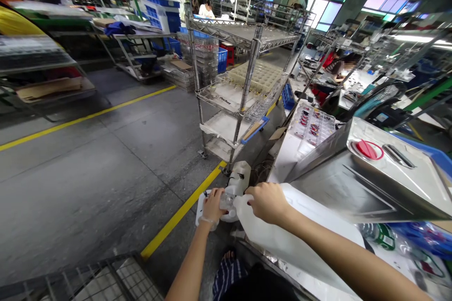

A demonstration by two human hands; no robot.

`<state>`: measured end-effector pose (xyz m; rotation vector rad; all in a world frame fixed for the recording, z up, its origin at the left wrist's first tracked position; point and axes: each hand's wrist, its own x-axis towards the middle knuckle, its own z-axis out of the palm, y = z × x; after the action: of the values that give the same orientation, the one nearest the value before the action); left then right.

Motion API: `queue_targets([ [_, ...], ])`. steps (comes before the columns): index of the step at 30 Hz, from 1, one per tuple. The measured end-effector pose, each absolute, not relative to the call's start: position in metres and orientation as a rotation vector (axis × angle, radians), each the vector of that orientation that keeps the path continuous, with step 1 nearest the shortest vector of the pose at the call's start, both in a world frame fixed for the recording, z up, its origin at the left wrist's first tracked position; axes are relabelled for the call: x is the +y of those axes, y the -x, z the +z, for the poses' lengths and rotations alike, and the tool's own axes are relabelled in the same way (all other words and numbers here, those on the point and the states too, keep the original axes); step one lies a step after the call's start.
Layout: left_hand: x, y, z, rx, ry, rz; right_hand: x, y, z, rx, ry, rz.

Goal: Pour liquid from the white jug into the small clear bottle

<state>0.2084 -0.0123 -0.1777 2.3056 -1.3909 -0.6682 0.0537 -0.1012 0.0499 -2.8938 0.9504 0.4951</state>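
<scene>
Both of my hands are working at the mouth of a big white plastic jug (282,240), which is lying tilted across the edge of the bench in front of me, its neck pointing out over the grey floor. My right hand (268,203) is gripping the jug near its neck, fingers curled over the top. My left hand (213,207) is closing its fingers around the cap (228,201) at the spout. Just beyond my hands another white container (240,176) is standing on the floor beside the yellow line (180,216). To my right a stainless steel tank (370,174) with a red cap (367,149) is sitting on the bench. Ahead, a wire shelving cart (243,75) is holding trays, well apart from me.
</scene>
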Motion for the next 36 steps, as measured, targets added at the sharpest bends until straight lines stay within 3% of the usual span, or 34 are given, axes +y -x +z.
queue_targets([
  [36, -0.016, -0.208, -0.187, -1.393, -2.280, -0.729, -0.102, -0.060, 0.054, 0.943, 2.854, 0.577],
])
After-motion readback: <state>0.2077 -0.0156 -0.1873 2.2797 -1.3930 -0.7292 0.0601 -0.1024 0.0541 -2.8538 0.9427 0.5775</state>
